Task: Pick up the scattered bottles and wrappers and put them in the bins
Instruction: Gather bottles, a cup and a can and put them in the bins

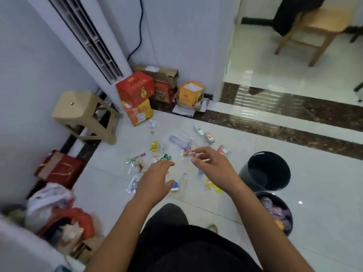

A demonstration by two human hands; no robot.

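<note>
- Far bin [244, 173] and near bin [290, 222], both right of my right hand [213, 163]: two bins likely means two sorts (the near one already holds wrappers). A hasty toss could land in the wrong one or clip a rim and bounce out.
- Bottle [181, 141], just beyond my right hand: it is round and lying flat, so it could roll away if I knock it.
- Small bottle [184, 180], just right of my left hand [157, 177], which is released, fingers out, holding nothing: clear plastic on pale tile is easy to fumble.
- Clear wrapper [187, 154], pinched at my right fingertips: that is a thin hold on slick film, and it may slip out on the way to a bin.
- Hard to make out: the far bin's inside is dark, so I cannot tell whether anything is in it. My right arm cuts off part of the near bin.
- My left palm covers some litter, and I cannot tell what lies under it.
- Blur smears the pinched wrapper's edges and the print on the other wrappers [137, 163] left of my left hand.
</note>
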